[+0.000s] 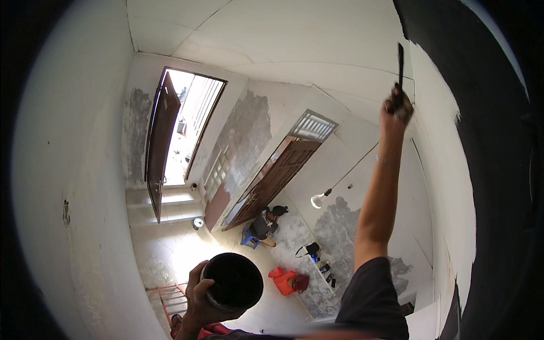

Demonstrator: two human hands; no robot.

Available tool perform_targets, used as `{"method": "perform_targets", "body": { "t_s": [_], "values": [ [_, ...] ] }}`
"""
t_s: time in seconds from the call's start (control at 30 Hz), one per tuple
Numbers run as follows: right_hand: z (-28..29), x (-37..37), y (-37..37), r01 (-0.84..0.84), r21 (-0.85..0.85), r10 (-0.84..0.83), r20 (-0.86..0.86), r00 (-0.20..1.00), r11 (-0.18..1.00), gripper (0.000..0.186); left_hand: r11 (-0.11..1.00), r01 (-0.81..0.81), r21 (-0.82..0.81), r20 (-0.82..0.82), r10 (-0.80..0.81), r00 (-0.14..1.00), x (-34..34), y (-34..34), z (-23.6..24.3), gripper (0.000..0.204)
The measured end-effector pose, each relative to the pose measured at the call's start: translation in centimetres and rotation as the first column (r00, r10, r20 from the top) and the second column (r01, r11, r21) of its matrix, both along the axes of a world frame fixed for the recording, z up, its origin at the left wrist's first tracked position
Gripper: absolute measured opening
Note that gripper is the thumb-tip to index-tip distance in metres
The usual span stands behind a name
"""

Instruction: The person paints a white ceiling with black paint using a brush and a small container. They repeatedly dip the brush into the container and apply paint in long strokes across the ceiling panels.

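Note:
My left hand (pixel 195 300) is wrapped round the side of a round tub (pixel 224 307) at the lower middle, its thumb over the rim. Inside the tub shows black paint (pixel 233 279). High at the upper right, my right hand (pixel 398 107) is closed round a paintbrush (pixel 400 62), seen edge-on with its dark end pointing up. My right arm is stretched far upward. Beside the brush runs the pale wall (pixel 439 90), with a broad band of black paint (pixel 481 130) along it. A gap shows between the brush and the black edge.
An orange ladder (pixel 173 300) stands below at the lower left. A lit bulb (pixel 318 200) hangs on a cord near my right arm. Far below, a person (pixel 263 225) sits on a blue stool (pixel 249 239). An orange bag (pixel 288 281) lies on the floor; one brown door (pixel 163 136) stands open.

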State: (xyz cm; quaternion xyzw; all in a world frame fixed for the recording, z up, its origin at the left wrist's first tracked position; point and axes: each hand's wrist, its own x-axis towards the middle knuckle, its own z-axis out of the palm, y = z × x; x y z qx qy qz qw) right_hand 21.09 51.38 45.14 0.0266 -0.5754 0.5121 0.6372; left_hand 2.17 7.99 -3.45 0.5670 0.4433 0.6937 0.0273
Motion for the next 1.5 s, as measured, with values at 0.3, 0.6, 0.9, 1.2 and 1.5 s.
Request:
{"method": "perform_targets", "body": {
  "t_s": [0.3,0.6,0.9,1.2,1.5],
  "values": [
    [11.3,-7.0,2.6,-0.004,-0.043,-0.003,-0.157,0.988,0.999,0.019,0.997,-0.068,-0.028,-0.005,0.068,0.998,0.4,0.0,-0.2,0.118],
    [4.2,-2.8,0.2,-0.266,0.025,0.266,-0.186,0.946,0.964,0.025,0.999,-0.04,-0.036,-0.006,0.039,0.999,0.3,-0.4,-0.3,0.116],
    [5.2,5.7,-4.7,-0.072,0.096,0.087,-0.164,0.983,0.993,0.035,0.999,-0.026,-0.042,-0.021,0.025,0.999,0.4,-0.4,0.4,0.114],
    [-11.9,16.6,-19.8,-0.173,0.264,0.258,-0.334,0.907,0.949,0.036,0.997,0.069,-0.016,-0.01,-0.07,0.998,0.3,-0.1,0.5,0.119],
    [-33.6,15.2,-30.2,0.235,-0.486,-0.366,-0.194,0.91,0.842,0.036,0.997,0.078,0.021,-0.048,-0.077,0.996,1.6,0.9,-0.7,0.118]
  ]
}}
